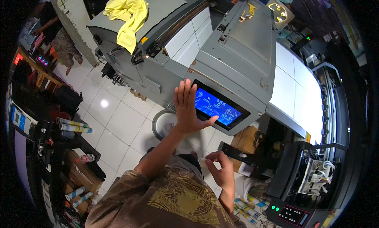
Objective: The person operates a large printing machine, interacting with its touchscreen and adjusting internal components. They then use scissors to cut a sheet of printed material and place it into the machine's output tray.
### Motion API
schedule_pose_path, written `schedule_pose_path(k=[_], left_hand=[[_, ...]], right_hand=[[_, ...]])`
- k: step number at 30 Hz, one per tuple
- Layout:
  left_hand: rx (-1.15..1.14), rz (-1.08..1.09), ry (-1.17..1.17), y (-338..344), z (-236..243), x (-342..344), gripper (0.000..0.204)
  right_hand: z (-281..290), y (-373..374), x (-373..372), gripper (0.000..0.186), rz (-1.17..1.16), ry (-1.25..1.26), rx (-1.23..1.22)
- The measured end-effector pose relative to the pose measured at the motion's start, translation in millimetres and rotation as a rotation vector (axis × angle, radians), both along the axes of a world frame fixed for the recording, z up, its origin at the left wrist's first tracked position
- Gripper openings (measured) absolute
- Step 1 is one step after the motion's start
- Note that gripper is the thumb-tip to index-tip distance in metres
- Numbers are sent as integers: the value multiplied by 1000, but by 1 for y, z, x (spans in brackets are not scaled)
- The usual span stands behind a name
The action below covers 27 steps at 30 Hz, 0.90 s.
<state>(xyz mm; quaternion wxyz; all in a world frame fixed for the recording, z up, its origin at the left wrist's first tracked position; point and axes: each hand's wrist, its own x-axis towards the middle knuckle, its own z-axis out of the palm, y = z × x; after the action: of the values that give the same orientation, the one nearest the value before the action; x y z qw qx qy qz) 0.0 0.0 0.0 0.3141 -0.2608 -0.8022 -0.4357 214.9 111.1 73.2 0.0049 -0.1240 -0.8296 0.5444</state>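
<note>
While the left hand (185,113) spread out at the left edge of the blue touchscreen (221,105), the right hand (222,172) hung curled below the screen.

Set in the near end of a grey machine (241,50), the touchscreen was just beside the left hand, whose fingers were straight and whose thumb stretched across the screen's lower edge (whether it met the glass, I could not tell). Well apart from the left hand, the right hand had its thumb and fingertips drawn close; whether anything small sat between them could not be made out. Up and left of the touchscreen, a yellow cloth (130,21) lay crumpled on the machine. Below the screen, a cardboard box (245,139) stood to its right and a round container (154,125) to its left.
</note>
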Motion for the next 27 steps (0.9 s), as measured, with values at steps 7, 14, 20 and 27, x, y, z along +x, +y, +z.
schedule_pose_path(k=[7, 14, 20, 27], left_hand=[[-11, 10, 13, 1, 2, 1, 127], [-22, 18, 41, 2, 2, 0, 127], [-37, 7, 19, 1, 0, 0, 129], [-47, 9, 35, 2, 2, 0, 131]], right_hand=[[0, 0, 2, 14, -15, -12, 14], [-4, 0, 3, 14, -24, -25, -21], [-3, -2, 4, 14, -32, -1, -7], [2, -4, 4, 14, -29, 23, -1]])
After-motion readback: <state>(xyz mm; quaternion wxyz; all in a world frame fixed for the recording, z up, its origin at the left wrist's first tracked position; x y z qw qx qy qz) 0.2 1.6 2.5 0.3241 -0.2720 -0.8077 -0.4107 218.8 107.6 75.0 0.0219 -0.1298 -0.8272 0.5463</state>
